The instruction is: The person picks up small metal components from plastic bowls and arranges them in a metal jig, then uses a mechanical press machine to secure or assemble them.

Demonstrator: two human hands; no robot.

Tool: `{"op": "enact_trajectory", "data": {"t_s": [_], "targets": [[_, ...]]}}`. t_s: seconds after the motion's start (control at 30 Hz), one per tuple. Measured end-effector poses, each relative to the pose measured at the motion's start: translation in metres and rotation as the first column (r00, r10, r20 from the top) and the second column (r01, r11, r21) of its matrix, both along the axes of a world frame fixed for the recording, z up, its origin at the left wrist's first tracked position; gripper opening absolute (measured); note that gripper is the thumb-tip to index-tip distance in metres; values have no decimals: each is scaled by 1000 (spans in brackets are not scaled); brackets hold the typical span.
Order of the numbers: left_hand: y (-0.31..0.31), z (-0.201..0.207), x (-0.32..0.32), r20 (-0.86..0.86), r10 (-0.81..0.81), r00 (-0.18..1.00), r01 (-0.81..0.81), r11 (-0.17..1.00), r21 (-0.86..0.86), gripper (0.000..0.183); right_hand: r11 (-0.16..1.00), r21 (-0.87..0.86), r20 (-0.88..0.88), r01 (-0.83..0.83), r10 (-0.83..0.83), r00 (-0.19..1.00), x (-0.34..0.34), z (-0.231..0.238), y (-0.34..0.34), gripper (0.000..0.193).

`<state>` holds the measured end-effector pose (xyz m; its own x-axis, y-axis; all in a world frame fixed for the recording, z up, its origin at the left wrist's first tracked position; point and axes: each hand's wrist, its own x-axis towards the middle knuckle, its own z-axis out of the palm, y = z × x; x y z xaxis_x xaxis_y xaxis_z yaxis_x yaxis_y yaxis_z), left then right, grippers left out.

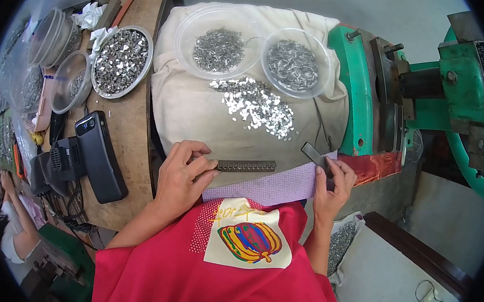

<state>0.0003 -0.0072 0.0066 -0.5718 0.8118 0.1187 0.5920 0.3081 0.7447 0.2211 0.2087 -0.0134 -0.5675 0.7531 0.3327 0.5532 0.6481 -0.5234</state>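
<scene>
My left hand (184, 172) pinches one end of a dark, notched metal bar (246, 166) between thumb and fingers. The bar lies level over the near part of a beige cloth (193, 122), beside a checked purple cloth (268, 182). In my right hand (334, 185) is a short flat metal strip (312, 153), gripped near its lower end and slanting up to the left. Beyond both hands, a loose heap of small shiny metal pieces (261, 110) spreads on the beige cloth. Whether any pieces sit in the bar's notches is too small to tell.
Two see-through plastic bowls (184, 51) (326, 73) of small metal parts stand behind the heap. A green machine (364, 92) rises at the right. On the wooden bench (134, 160) at left are a dish of metal chips (122, 61) and a black device (101, 155). Another person's arm (21, 214) shows far left.
</scene>
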Motion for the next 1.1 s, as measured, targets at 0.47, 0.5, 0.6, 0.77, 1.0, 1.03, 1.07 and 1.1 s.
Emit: {"op": "enact_trajectory", "data": {"t_s": [0.47, 0.5, 0.6, 0.77, 1.0, 1.03, 1.07, 1.1], "targets": [[1, 1, -3, 29, 5, 1000, -4, 1000, -23, 19, 990, 49, -40, -135, 137, 990, -10, 17, -5, 24], [1, 1, -4, 43, 3, 999, -2, 1000, -27, 19, 983, 48, -29, -178, 180, 983, -17, 23, -8, 23], [1, 0, -5, 60, 1, 998, 1, 999, -32, 20, 935, 68, 12, -348, 348, 938, -35, 35, -13, 23], [1, 0, -6, 69, -3, 998, 5, 1000, -29, 21, 879, 72, 29, -471, 470, 882, -55, 35, -15, 22], [2, 0, -9, 88, -11, 996, 14, 999, -36, 21, 796, 127, 208, -592, 562, 801, -69, 36, -16, 20], [2, 0, -9, 92, -14, 996, 17, 999, -36, 21, 789, 121, 223, -602, 569, 791, -70, 37, -16, 20], [2, 0, -9, 94, -12, 995, 15, 999, -35, 21, 788, 120, 226, -604, 571, 789, -71, 38, -16, 20], [2, 0, -10, 92, -17, 996, 20, 999, -37, 21, 784, 111, 225, -611, 579, 784, -72, 39, -15, 20]]}}
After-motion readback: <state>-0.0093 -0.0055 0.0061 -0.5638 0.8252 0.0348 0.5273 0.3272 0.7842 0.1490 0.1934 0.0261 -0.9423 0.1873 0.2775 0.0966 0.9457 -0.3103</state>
